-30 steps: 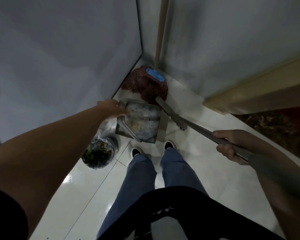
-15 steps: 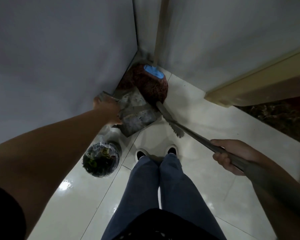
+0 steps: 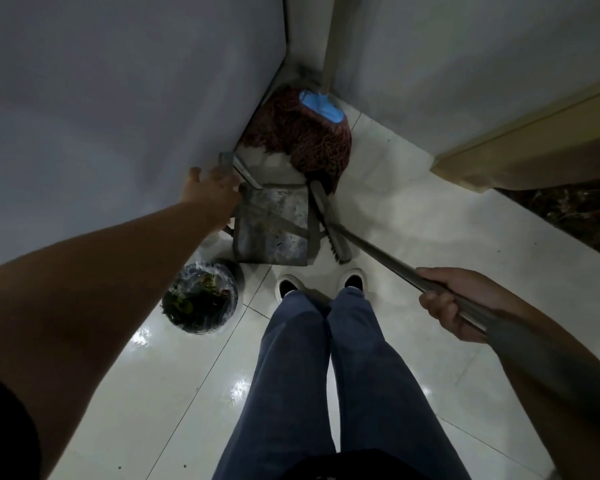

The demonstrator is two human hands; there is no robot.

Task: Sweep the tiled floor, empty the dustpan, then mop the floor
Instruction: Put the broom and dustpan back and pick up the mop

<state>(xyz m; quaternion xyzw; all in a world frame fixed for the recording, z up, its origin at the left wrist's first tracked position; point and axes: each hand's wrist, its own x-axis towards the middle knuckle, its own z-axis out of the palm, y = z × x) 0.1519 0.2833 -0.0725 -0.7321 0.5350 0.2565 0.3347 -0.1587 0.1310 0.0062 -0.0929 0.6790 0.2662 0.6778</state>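
while the right hand point(image 3: 445, 306) grips the broom handle point(image 3: 388, 263) to keep it upright, the left hand point(image 3: 210, 190) rests loose-fingered at the dustpan point(image 3: 272, 230) – parked in the corner beside the mop point(image 3: 302, 133), near the bin point(image 3: 200, 299) – seemingly emptied.

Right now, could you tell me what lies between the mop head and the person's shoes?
In the head view, the metal dustpan lies between the mop head and the shoes.
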